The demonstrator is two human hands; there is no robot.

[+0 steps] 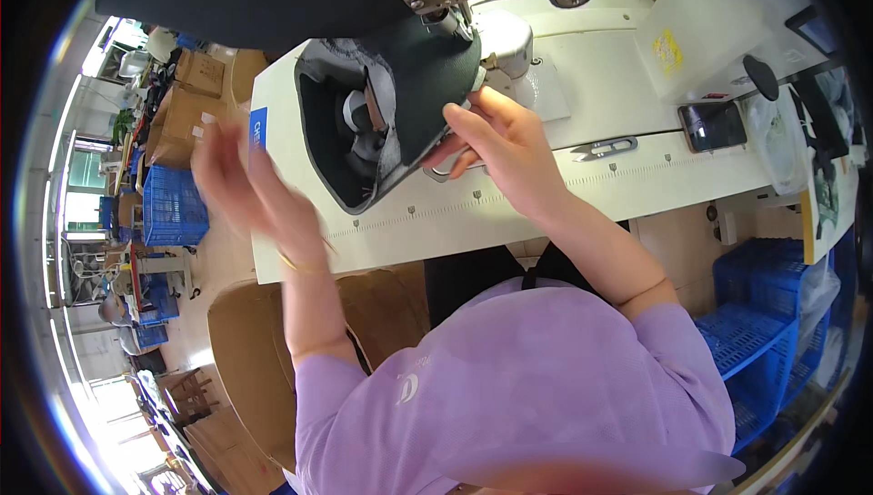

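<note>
A dark, hollow sewn fabric piece [423,72] with a grey inner side sits under the sewing machine's needle area [459,22], its opening facing left. My right hand [509,145] pinches its near right edge between thumb and fingers. My left hand [250,181] is in the air left of the fabric, blurred by motion, with fingers stretched out and nothing in it. A metal loop [440,173] shows partly beneath my right hand; the rest of it is hidden.
Thread snips [605,149] and a dark phone [712,126] lie on the white machine table [582,172], which has a printed ruler along its front. Cardboard [259,340] is below at left. Blue crates [750,322] stand at right, and another blue crate [175,204] at left.
</note>
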